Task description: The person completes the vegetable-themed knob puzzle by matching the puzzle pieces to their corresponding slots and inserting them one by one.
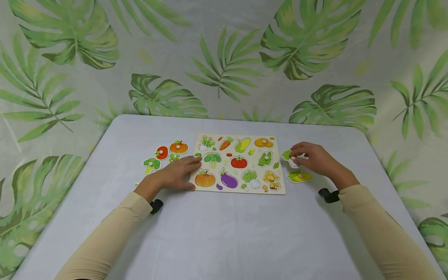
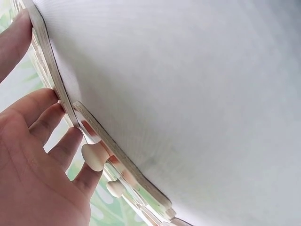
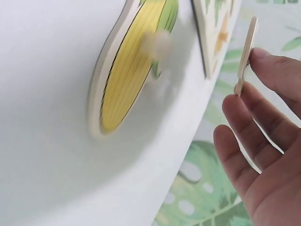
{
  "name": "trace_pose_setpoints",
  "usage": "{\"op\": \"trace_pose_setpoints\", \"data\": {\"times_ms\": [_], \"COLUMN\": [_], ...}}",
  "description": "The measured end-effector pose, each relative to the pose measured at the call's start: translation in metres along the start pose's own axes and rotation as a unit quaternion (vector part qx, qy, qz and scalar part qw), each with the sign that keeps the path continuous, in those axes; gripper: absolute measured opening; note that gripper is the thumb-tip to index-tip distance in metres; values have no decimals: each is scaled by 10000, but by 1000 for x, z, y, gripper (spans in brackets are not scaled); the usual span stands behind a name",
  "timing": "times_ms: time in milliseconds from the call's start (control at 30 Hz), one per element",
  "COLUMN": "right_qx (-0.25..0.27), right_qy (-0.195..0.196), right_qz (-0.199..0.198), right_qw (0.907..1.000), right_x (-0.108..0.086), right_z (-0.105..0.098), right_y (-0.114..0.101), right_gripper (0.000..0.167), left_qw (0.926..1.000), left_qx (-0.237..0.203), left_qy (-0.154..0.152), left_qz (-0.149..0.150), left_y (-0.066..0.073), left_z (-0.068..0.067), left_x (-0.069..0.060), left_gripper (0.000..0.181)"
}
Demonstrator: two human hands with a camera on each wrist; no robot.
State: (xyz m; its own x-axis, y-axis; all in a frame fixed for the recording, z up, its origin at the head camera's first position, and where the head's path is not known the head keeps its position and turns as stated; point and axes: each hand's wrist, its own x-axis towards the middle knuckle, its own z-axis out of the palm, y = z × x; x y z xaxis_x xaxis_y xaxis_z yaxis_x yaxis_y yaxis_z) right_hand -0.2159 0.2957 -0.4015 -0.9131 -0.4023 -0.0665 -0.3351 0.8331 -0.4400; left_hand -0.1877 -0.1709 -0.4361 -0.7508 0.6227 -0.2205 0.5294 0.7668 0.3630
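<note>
A wooden vegetable puzzle board (image 1: 241,191) lies on the white table. My left hand (image 1: 178,172) rests on its left edge, thumb and fingertips touching the rim in the left wrist view. On the board's right side, the potato (image 1: 260,142), the asparagus-like green piece (image 1: 264,160) and the mushroom (image 1: 270,177) show knobs. My right hand (image 1: 313,157), off the board's right side, pinches a leafy cabbage puzzle piece (image 1: 287,154); the right wrist view shows it edge-on, raised from the table. Below that hand lies a knobbed corn piece (image 3: 127,70).
Left of the board lie loose knobbed pieces: a pumpkin (image 1: 177,148), a tomato (image 1: 160,154), a broccoli (image 1: 151,167) and a leafy green piece (image 1: 173,157) partly behind my left hand. A leaf-patterned cloth (image 1: 224,74) hangs behind the table.
</note>
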Motion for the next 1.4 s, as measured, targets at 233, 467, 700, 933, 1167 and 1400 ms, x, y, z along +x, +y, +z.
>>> {"op": "trace_pose_setpoints", "data": {"times_ms": [233, 467, 700, 933, 1167, 1400], "right_qx": [111, 2, 31, 20, 74, -44], "right_qy": [-149, -365, -607, -662, -713, -666], "right_qz": [-340, -737, -1014, -1262, -1164, -1343], "right_qw": [9992, 9966, 9930, 9898, 9906, 9887], "right_x": [7, 13, 20, 21, 19, 18], "right_z": [10, 25, 41, 52, 58, 66], "right_y": [-23, -48, -70, -83, -85, -81], "right_gripper": [21, 18, 15, 13, 14, 11], "left_qw": [10000, 10000, 10000, 10000, 9999, 9999], "left_qx": [-15, 7, 18, 5, 2, 19], "left_qy": [2, -1, 30, -14, -91, -97], "left_qz": [22, 80, 80, 9, -68, -93], "left_y": [0, 0, -1, -1, 1, 2], "left_z": [0, -1, 0, 1, 0, 0], "left_x": [0, 0, 0, 1, 0, 0], "left_gripper": [81, 81, 81, 81, 81, 81]}}
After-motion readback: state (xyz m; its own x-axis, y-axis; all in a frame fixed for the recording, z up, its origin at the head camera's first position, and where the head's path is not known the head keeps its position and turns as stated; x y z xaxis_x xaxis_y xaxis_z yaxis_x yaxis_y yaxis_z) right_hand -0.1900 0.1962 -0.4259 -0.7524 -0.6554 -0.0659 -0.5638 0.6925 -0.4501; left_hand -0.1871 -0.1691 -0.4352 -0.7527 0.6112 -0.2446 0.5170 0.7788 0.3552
